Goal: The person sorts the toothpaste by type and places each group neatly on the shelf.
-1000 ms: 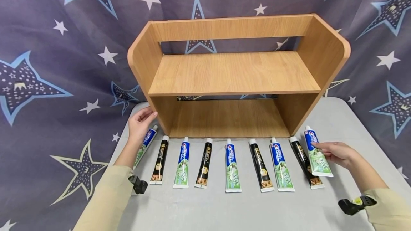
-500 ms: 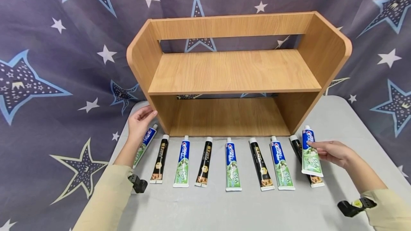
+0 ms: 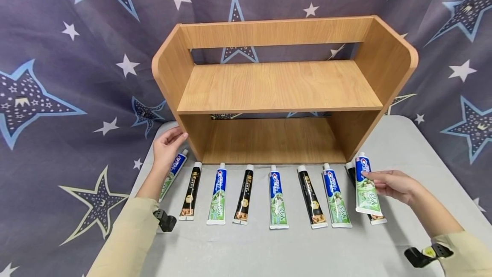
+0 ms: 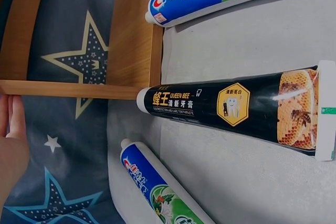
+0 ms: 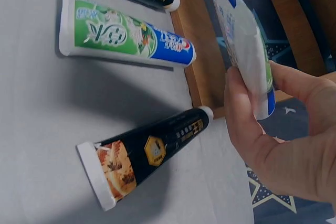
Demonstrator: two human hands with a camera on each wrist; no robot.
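In the head view my right hand (image 3: 396, 184) pinches a blue-and-green Crest toothpaste tube (image 3: 367, 189), cap pointing away from me. It hangs above a black toothpaste tube (image 3: 376, 219), covering most of it. The right wrist view shows the white back of the held tube (image 5: 244, 45) between thumb and fingers, and the black tube (image 5: 157, 148) lying below. My left hand (image 3: 166, 148) touches the outer left side of the wooden shelf (image 3: 280, 86) with its fingertips. Under that wrist lies another Crest tube (image 3: 177, 163), partly hidden by the forearm.
Black and Crest tubes lie in a row before the shelf, among them a black tube (image 3: 191, 191), a Crest tube (image 3: 218, 195), another black tube (image 3: 244, 195) and a Crest tube (image 3: 277, 200). A starry curtain (image 3: 96, 72) hangs behind the grey table (image 3: 269, 251).
My right hand has carried the Crest tube leftward, from beside the rightmost black tube to over it. The left hand has stayed at the shelf's side.
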